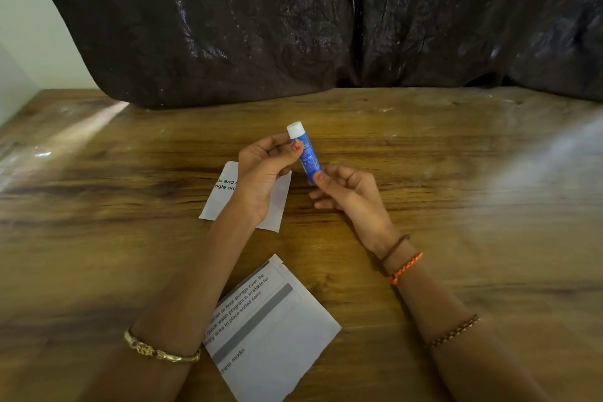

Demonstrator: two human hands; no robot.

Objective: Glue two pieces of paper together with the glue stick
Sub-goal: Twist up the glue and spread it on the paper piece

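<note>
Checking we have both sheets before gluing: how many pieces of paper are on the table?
2. A smaller piece lies partly under the left hand; a larger printed piece lies near the front edge, between the forearms. None seem hidden.

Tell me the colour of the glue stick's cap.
White, on a blue glue stick; the cap shows clearly in the head view.

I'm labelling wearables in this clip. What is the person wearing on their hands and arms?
Both forearms are bare, no sleeves in view. The left forearm carries a gold bangle with small ornate details. The right wrist has a thin brown cord and a braided orange thread; further up that forearm sits a dark beaded bracelet. The fingernails are painted red.
</note>
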